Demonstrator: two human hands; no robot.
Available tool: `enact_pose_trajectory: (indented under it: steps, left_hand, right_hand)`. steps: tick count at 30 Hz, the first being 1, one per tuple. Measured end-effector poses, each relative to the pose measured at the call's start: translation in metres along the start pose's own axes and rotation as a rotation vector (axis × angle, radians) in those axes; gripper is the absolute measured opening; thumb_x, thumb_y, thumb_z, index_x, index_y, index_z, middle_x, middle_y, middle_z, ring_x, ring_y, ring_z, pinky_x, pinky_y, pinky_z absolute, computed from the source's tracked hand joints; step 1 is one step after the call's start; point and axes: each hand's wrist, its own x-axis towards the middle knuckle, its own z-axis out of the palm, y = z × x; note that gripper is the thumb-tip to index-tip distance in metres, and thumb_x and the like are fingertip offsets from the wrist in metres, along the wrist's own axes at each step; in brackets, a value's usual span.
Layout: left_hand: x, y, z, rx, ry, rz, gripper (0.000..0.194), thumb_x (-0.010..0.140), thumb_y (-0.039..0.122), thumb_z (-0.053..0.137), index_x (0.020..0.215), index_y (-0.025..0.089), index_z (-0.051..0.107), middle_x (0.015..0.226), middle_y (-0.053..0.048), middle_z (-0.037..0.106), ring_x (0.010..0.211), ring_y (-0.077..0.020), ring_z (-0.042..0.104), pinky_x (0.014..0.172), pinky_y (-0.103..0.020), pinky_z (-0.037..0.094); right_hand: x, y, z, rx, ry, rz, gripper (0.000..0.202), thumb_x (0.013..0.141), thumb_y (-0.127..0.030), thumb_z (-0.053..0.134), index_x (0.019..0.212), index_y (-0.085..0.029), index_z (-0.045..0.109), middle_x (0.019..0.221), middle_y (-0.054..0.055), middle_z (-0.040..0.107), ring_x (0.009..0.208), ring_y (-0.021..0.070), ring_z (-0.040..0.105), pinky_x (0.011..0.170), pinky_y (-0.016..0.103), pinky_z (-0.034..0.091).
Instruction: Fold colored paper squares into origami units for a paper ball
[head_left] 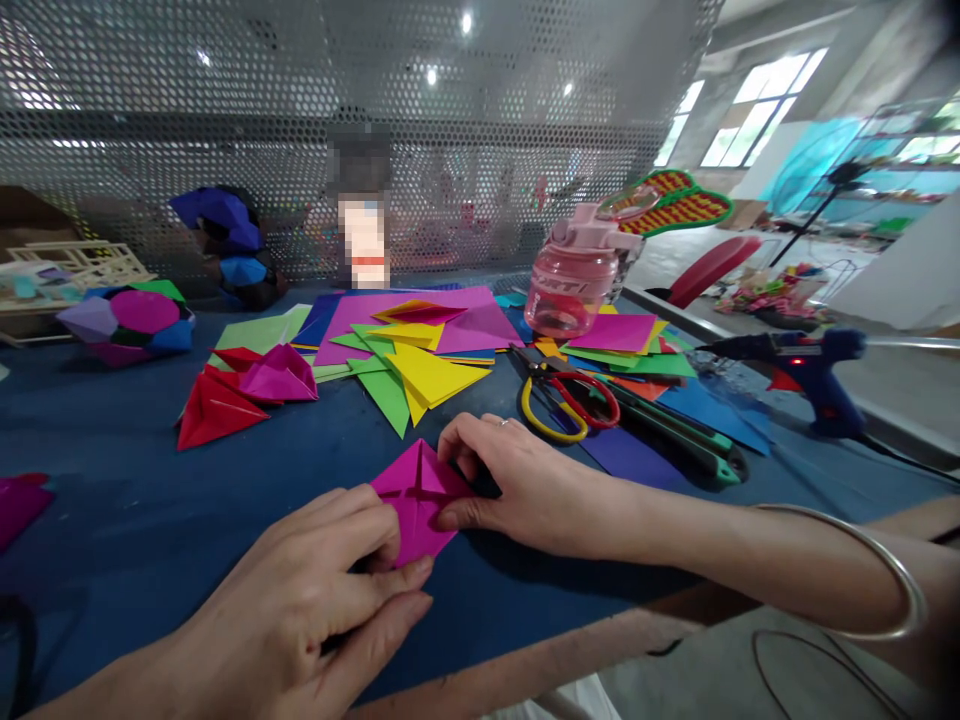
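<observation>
A magenta sheet of origami paper (420, 505), its corners folded in to the centre, lies on the blue tabletop (120, 500) close to me. My left hand (322, 570) grips its lower left edge, with curled fingers and the thumb near the bottom corner. On the right edge, my right hand (517, 480) pinches the paper between thumb and fingers. Behind the hands lie yellow folded papers (435, 378), a green folded paper (384, 390), a red folded piece (217, 408) and a magenta folded piece (279, 374).
Scissors (570, 400) and a box cutter (675, 430) lie right of centre beside stacked coloured paper (611, 333). A pink bottle (574, 275) stands behind them. On the right is a blue glue gun (817, 375). A paper ball (139, 320) sits at left, before a perforated metal screen (465, 180).
</observation>
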Motion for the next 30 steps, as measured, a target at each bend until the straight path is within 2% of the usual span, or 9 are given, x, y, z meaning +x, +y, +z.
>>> enact_pose_trajectory:
  steps: [2, 8, 11, 14, 18, 20, 25, 30]
  left_hand:
    - [-0.001, 0.0, -0.002, 0.012, -0.044, -0.001, 0.022, 0.092, 0.01, 0.051, 0.079, 0.019, 0.065, 0.075, -0.001, 0.054, 0.073, -0.0151, 0.051, 0.061, -0.029, 0.038]
    - [0.001, 0.001, -0.005, 0.022, -0.06, -0.001, 0.023, 0.093, 0.013, 0.051, 0.077, 0.019, 0.066, 0.073, -0.001, 0.054, 0.07, -0.015, 0.05, 0.06, -0.029, 0.037]
    - [-0.001, -0.001, -0.003, -0.013, -0.037, 0.014, 0.029, 0.093, 0.012, 0.05, 0.07, 0.018, 0.066, 0.069, -0.001, 0.052, 0.067, -0.0144, 0.048, 0.058, -0.029, 0.034]
    - [-0.003, -0.004, 0.0, -0.045, -0.001, 0.024, 0.027, 0.093, 0.012, 0.051, 0.071, 0.018, 0.066, 0.069, -0.001, 0.052, 0.068, -0.0143, 0.048, 0.058, -0.029, 0.033]
    - [-0.001, -0.006, -0.001, -0.036, -0.017, 0.026, 0.028, 0.092, 0.012, 0.052, 0.068, 0.017, 0.065, 0.068, -0.001, 0.052, 0.067, -0.0141, 0.048, 0.057, -0.029, 0.033]
    - [0.001, -0.005, -0.003, -0.014, -0.022, 0.035, 0.03, 0.092, 0.011, 0.051, 0.066, 0.017, 0.064, 0.067, -0.001, 0.052, 0.065, -0.0142, 0.048, 0.056, -0.029, 0.033]
    - [0.002, -0.003, -0.002, 0.01, -0.002, 0.033, 0.029, 0.091, 0.01, 0.052, 0.068, 0.018, 0.067, 0.066, -0.001, 0.053, 0.065, -0.0142, 0.049, 0.057, -0.029, 0.036]
    - [0.004, -0.002, 0.0, 0.009, -0.002, 0.033, 0.028, 0.091, 0.008, 0.053, 0.069, 0.018, 0.066, 0.067, 0.0, 0.055, 0.066, -0.0126, 0.051, 0.058, -0.027, 0.037]
  right_hand:
    - [0.0, 0.001, 0.0, 0.004, -0.002, -0.008, 0.035, 0.081, -0.038, 0.078, 0.099, -0.019, 0.054, 0.086, -0.001, 0.057, 0.079, 0.0166, 0.052, 0.068, 0.028, 0.038]
    - [-0.001, 0.002, -0.001, 0.009, -0.007, -0.035, 0.031, 0.083, -0.035, 0.076, 0.099, -0.018, 0.055, 0.085, -0.001, 0.056, 0.079, 0.0157, 0.052, 0.069, 0.027, 0.038]
    - [-0.001, 0.002, -0.001, 0.012, -0.011, -0.046, 0.03, 0.085, -0.035, 0.074, 0.099, -0.018, 0.055, 0.087, -0.001, 0.056, 0.08, 0.0157, 0.052, 0.07, 0.027, 0.038]
    - [-0.002, 0.004, -0.001, 0.014, -0.011, -0.044, 0.03, 0.085, -0.036, 0.073, 0.1, -0.018, 0.055, 0.086, -0.001, 0.057, 0.08, 0.0158, 0.051, 0.07, 0.027, 0.038]
    - [-0.003, 0.006, -0.002, 0.04, -0.002, -0.043, 0.032, 0.085, -0.037, 0.074, 0.101, -0.018, 0.055, 0.087, 0.0, 0.058, 0.081, 0.0158, 0.052, 0.071, 0.027, 0.038]
    - [-0.003, 0.005, -0.001, 0.043, 0.002, -0.035, 0.036, 0.083, -0.041, 0.075, 0.102, -0.018, 0.055, 0.088, 0.0, 0.059, 0.08, 0.0161, 0.052, 0.071, 0.028, 0.038]
    - [-0.005, 0.0, 0.007, -0.08, 0.054, -0.001, 0.062, 0.065, -0.059, 0.081, 0.104, -0.018, 0.056, 0.092, 0.002, 0.059, 0.083, 0.0205, 0.05, 0.075, 0.034, 0.038]
    - [-0.005, -0.008, 0.014, -0.12, 0.086, 0.047, 0.06, 0.068, -0.059, 0.078, 0.106, -0.018, 0.055, 0.1, 0.005, 0.06, 0.087, 0.0228, 0.051, 0.081, 0.039, 0.037]
